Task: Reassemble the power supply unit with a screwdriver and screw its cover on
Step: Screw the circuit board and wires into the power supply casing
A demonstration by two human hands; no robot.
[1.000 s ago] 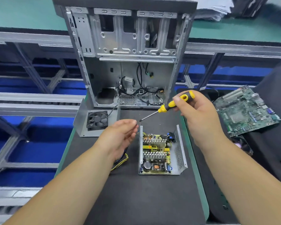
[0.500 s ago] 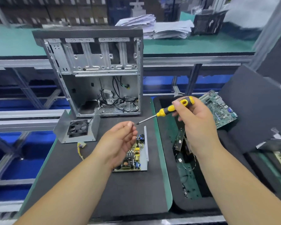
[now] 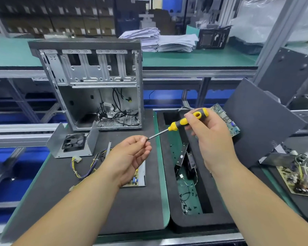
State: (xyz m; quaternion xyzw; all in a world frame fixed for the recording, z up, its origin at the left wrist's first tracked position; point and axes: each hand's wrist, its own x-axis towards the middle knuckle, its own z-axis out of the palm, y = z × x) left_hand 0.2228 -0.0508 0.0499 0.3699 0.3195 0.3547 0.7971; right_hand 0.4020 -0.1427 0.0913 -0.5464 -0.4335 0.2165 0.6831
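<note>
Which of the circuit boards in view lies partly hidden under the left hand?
The power supply board in its metal tray; the green motherboard sits behind the right hand, another board far right.

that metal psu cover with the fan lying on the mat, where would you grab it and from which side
Probably by one of the upright side walls of the cover, coming from above. It lies open side up, a U of sheet metal with the fan in its floor, so both walls stand free with thin top edges a thumb and fingers can pinch. Its left wall is farthest from the computer case and the yellow wires.
</note>
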